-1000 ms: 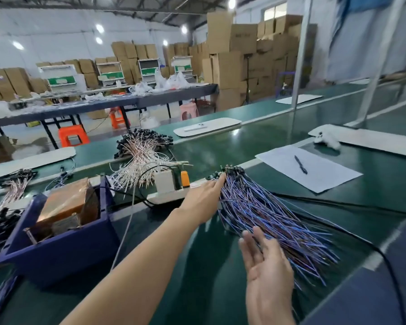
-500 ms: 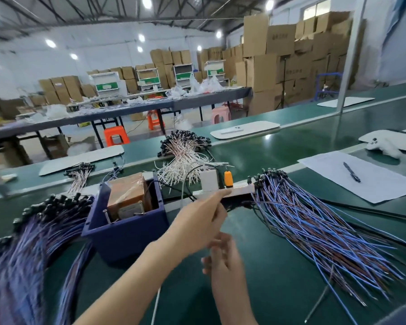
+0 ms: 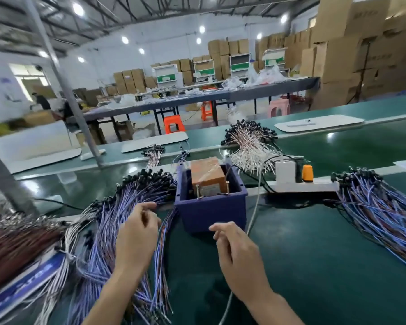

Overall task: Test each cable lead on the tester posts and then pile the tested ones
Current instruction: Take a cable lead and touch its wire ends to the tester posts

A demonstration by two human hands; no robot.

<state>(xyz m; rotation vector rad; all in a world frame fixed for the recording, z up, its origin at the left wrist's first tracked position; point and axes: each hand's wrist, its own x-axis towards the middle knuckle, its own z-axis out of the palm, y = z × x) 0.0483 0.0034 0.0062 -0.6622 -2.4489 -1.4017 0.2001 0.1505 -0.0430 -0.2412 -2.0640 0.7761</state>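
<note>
One lead is best drawn by its plug end from the purple leads point(image 3: 136, 191), piled left of the blue box point(image 3: 209, 214) on the worktop point(image 3: 314, 254) — then touched to the tester posts point(image 3: 198, 193). The left hand point(image 3: 136, 233) is curled over that pile, grip unclear; the right hand point(image 3: 234, 249) is held loosely curled, empty.

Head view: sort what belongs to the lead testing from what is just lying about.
Job: blue bin, tester box, posts, left lead pile, right lead pile.
Lying about: orange stool, pink stool, cardboard boxes.
</note>
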